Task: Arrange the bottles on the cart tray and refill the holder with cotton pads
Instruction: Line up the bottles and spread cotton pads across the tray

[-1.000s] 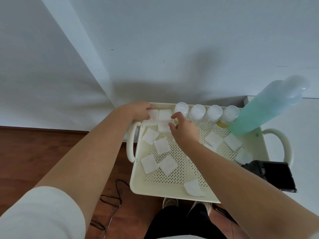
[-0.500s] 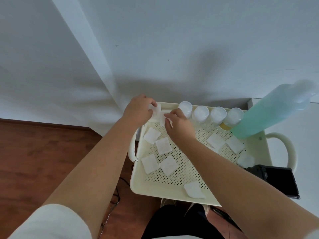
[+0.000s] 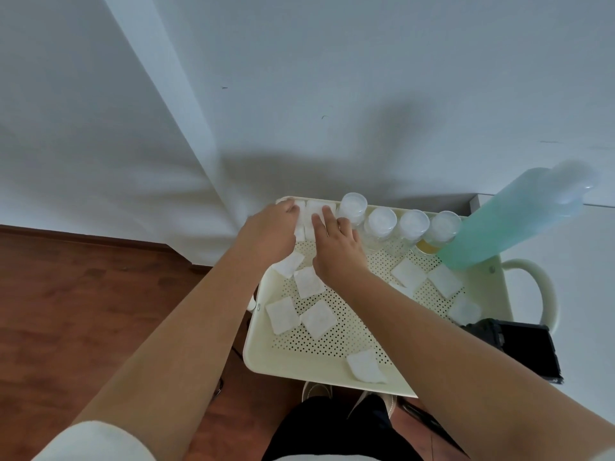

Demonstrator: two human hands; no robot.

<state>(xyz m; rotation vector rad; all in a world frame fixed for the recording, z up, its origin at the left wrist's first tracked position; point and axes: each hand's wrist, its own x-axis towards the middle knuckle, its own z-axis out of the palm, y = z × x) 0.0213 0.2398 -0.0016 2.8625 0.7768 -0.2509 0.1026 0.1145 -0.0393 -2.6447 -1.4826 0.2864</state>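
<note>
Cream plastic, the tray (image 3: 263,344) is perforated across its floor and scattered with white cotton pads (image 3: 316,319). At its far left corner stands the holder (image 3: 316,211), already showing white pads at its top. The left hand (image 3: 269,231) curls against the holder's left side, fingers bent around it. The right hand (image 3: 336,247) lies just beside, fingers loosely spread and flat, fingertips touching the pads at the holder's top; whether it pinches one I cannot tell. Right of that hand four small white-capped bottles (image 3: 381,222) stand in a row along the far rim, and past them a tall teal bottle (image 3: 499,227). Loose pads lie below both hands and beside the right forearm.
</note>
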